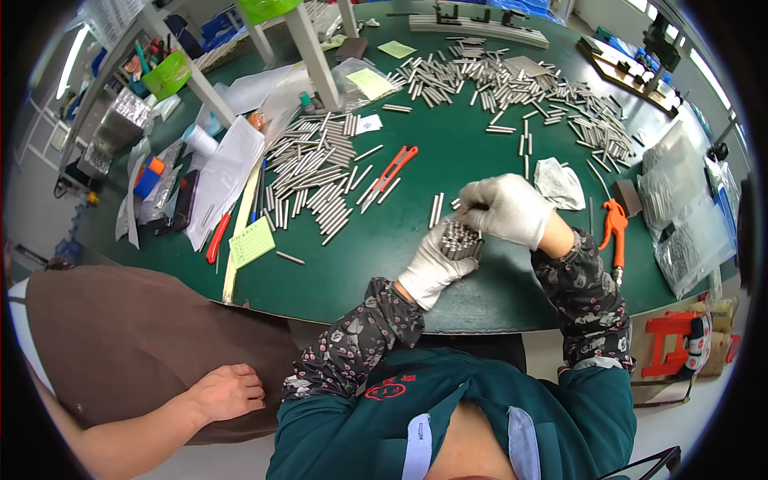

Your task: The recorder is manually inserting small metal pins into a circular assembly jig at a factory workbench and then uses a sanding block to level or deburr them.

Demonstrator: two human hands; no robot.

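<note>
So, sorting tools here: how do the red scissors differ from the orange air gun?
The scissors lie mid-table beside the rod pile; the air gun lies at the right edge. The scissors are slim with pale blades; the air gun is bulkier, with a bent handle. Both lie untouched.

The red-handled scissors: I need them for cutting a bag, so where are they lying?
In the head view the red-handled scissors lie on the green table, left of the gloved hands, just right of the big pile of metal rods.
</note>
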